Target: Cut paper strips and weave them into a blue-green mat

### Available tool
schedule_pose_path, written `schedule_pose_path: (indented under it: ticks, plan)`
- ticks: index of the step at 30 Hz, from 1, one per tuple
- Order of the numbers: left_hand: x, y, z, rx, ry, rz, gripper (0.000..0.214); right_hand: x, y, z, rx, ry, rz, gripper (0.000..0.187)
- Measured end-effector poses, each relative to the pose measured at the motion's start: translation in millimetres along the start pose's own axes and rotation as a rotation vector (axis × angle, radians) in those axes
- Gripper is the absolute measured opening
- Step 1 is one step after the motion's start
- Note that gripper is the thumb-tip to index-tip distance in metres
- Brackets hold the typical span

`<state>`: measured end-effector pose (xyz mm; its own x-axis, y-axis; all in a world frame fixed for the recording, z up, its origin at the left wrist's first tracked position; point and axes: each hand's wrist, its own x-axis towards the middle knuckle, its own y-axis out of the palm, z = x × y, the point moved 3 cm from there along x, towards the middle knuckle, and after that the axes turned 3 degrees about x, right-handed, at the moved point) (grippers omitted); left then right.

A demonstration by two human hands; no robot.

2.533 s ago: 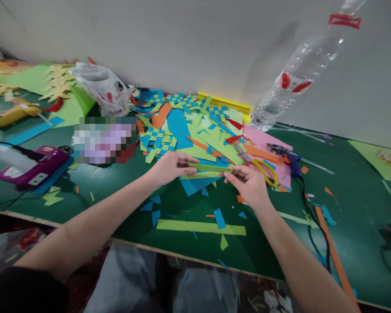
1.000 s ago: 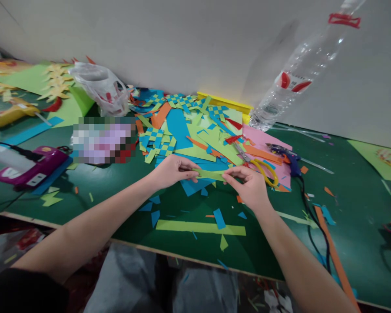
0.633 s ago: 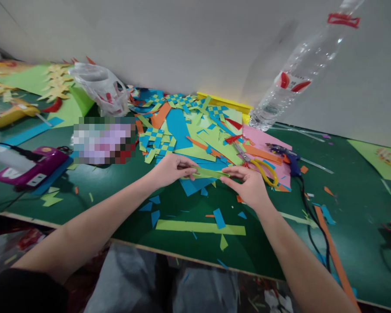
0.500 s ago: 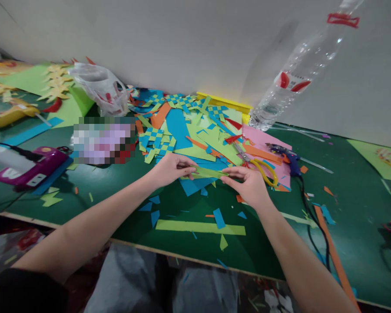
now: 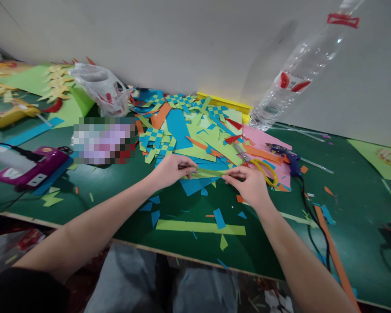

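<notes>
A narrow light-green paper strip (image 5: 210, 172) is stretched between my two hands just above the green table (image 5: 124, 187). My left hand (image 5: 171, 169) pinches its left end with thumb and fingers closed. My right hand (image 5: 250, 184) pinches its right end the same way. Under the strip lies a blue paper sheet (image 5: 195, 184). Yellow-handled scissors (image 5: 262, 167) lie just beyond my right hand.
A heap of blue, green, orange and pink paper scraps with woven squares (image 5: 156, 139) fills the middle back. A clear plastic bottle (image 5: 296, 74) leans on the wall. A blue glue gun (image 5: 286, 156), a purple device (image 5: 35, 167), a plastic bag (image 5: 99, 89) and a long green strip (image 5: 200, 227) lie around.
My hands have drawn slightly closer and the strip has been turned and flattened between them. It now looks thinner, seen edge-on. The rest of the table is unchanged.
</notes>
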<state>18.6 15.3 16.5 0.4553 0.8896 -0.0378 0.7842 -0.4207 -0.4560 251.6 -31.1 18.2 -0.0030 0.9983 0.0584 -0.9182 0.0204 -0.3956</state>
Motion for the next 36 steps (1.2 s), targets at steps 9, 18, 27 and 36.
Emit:
schedule_pose_path:
  ticks: [9, 18, 27, 36]
  plan:
    - [2, 0.8, 5, 0.012, 0.011, 0.034, 0.025, -2, -2, 3, -0.060, -0.060, -0.039, 0.018]
    - [-2, -5.7, 0, 0.268, 0.133, -0.170, 0.034, 2, -12, 2, -0.122, -0.090, -0.186, 0.026]
    - [-3, 8.7, -1, 0.807, 0.456, 0.003, 0.029, 5, -16, -3, -0.178, -0.144, -0.250, 0.023]
    - [-3, 8.7, 2, 0.838, 0.432, 0.066, 0.025, 6, -15, -3, -0.280, -0.177, -0.233, 0.019]
